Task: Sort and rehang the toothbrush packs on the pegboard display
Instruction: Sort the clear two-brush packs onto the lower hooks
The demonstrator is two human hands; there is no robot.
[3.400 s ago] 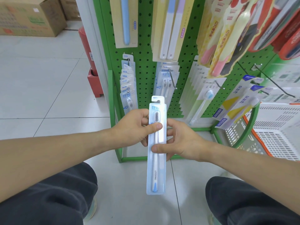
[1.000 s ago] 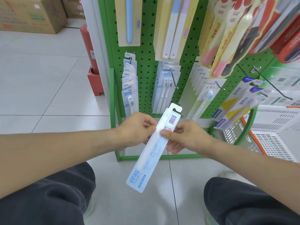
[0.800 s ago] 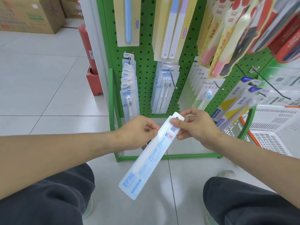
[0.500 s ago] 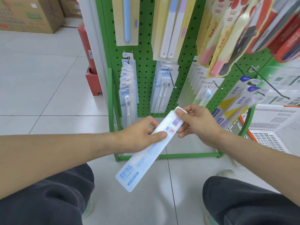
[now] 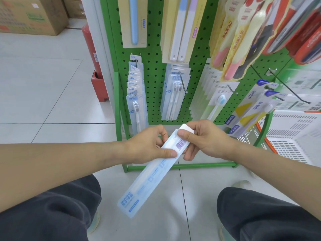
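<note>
Pegboard (image 5: pixel 152 70) at 12 o'clock, packs hanging on its hooks. Held pack (image 5: pixel 151 176) in front of it, tilted 1-to-7 o'clock. Basket (image 5: pixel 295 129) at 3. Cardboard box (image 5: pixel 33 14) on the floor at 10.

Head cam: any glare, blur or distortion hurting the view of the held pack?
Head view: wide-angle bend bows the green pegboard and the packs at upper right. The toothbrush pack is sharp, its barcode visible, with mild sheen. Left hand and right hand are sharp. Soft even light; pale reflections on the floor tiles.
</note>
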